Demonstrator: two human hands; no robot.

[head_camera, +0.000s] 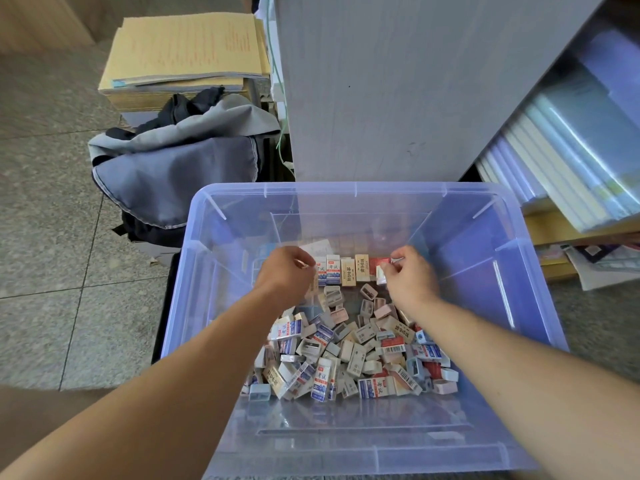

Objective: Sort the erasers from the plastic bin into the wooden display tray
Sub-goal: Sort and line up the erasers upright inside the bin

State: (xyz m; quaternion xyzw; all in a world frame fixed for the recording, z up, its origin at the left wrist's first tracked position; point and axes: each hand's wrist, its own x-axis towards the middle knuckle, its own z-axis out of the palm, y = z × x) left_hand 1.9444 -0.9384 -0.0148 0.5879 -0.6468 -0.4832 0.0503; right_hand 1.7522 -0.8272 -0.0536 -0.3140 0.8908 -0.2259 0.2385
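Two bare forearms come in from the bottom edge, left forearm (166, 386) and right forearm (519, 368), both reaching over the near wall of the blue plastic bin (346, 455), which sits on the tiled floor (52, 237). Next in: a loose pile of erasers (346, 355) on the bin floor, jumbled every way, no common axis, lying between the two forearms and on the camera side of both wrists. Past the pile, the left hand (285, 275) and right hand (414, 278) sit about level with each other, neither clearly nearer the pile. Left hand: fingers curled at the left end of a tidy row of erasers (343, 270); cannot tell whether it holds anything. Right hand: fingers curled, seemingly pinching a white and red eraser (381, 274) at the right end of that row. The row runs left to right between the hands, its erasers packed side by side with long sides pointing away from the camera. Judgement: the next pick means drawing a hand back toward the body, since the unsorted stock lies behind the fingertips, not ahead of them. No wooden tray that I can pick out with certainty. Beyond the bin: a grey cabinet (398, 81), a grey cloth bag (180, 168) to its left, and a stack of paper (183, 50) farthest off.
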